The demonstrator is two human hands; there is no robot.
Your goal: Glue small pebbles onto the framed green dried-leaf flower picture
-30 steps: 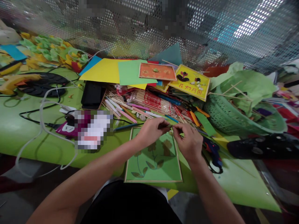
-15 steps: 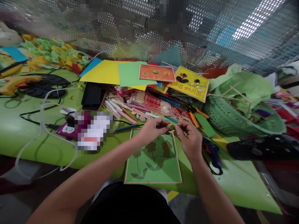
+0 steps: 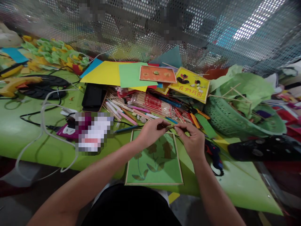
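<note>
Our left grip (image 3: 152, 134) and right grip (image 3: 192, 139) are both pinched nearly closed, thumb to forefinger, on one small greenish piece (image 3: 171, 127) between them; what it is made of, we cannot tell. It hangs in the air by the far right corner of the green framed panel (image 3: 160, 178), which rests on the bench (image 3: 237, 182) before us. To handle it well, we judge, we should press lightly, hold our wrists steady and let only the fingertips work, lest it tear or slip. Each pinch opens no wider than the piece, the other fingers curled loosely.
</note>
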